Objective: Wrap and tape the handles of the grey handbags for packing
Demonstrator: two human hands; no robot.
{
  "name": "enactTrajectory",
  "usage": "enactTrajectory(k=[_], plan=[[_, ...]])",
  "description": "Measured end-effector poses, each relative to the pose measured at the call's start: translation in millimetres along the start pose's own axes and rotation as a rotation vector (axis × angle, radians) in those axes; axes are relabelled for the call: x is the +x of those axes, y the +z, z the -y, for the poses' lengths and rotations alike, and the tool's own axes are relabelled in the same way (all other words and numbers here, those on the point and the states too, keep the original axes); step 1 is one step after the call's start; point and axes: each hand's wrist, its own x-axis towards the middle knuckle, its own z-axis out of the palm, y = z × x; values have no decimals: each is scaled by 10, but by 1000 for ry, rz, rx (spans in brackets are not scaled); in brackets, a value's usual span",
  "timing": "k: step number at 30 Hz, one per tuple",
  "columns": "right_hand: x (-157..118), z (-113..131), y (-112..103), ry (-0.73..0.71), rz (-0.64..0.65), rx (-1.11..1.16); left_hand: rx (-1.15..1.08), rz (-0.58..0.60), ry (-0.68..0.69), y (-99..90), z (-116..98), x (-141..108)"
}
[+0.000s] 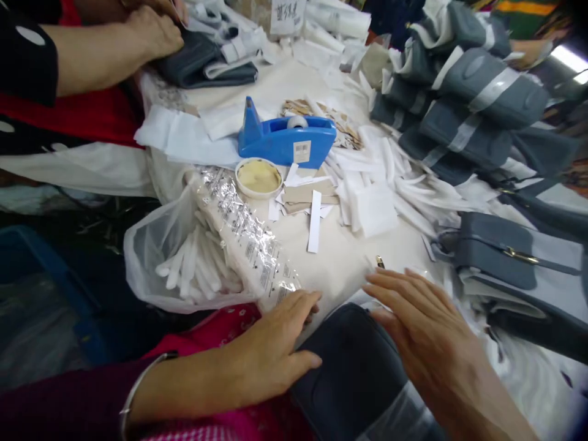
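Observation:
A dark blue-grey handbag [346, 361] lies at the table's near edge in front of me, with a clear plastic band round its lower part. On its left side is my left hand [275, 343], fingers stretched forward and the thumb apart over the bag's edge. My right hand [422, 331] hovers at the bag's right side, fingers extended and holding nothing visible; I cannot tell whether it touches the bag. A small gold-coloured metal piece [380, 262] shows just beyond its fingertips. A white paper strip [315, 222] lies farther forward on the table.
A blue tape dispenser [287, 138] stands behind a round tub of yellowish paste [258, 177]. A plastic bag of white rolls [197, 263] hangs at the left edge. Banded grey bags [496, 86] are stacked at right, near another grey bag [500, 251]. A co-worker's hand [154, 33] works at upper left.

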Motion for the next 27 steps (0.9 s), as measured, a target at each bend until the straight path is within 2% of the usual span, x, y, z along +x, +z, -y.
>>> enactTrajectory(k=[2, 4, 7, 13, 16, 20, 22, 25, 27], plan=[[299, 14, 223, -36, 160, 25, -74, 8, -72, -34, 6, -92], [395, 9, 399, -18, 277, 20, -171, 50, -139, -63, -6, -142], [328, -43, 465, -12, 273, 32, -290, 72, -206, -106, -47, -160], [225, -80, 340, 10, 271, 112, -302, 94, -228, -103, -116, -73], [238, -72, 347, 36, 265, 123, -316, 114, -195, -28, -115, 65], [272, -37, 365, 81, 252, 112, -382, 162, -66, 81, -120, 250], [289, 1, 385, 103, 281, 105, -340, 172, -14, 139, -89, 287], [289, 60, 474, 137, 301, 47, -185, 112, 47, 240, 92, 318], [260, 85, 574, 128, 226, -51, -84, 92, 84, 295, 266, 362]])
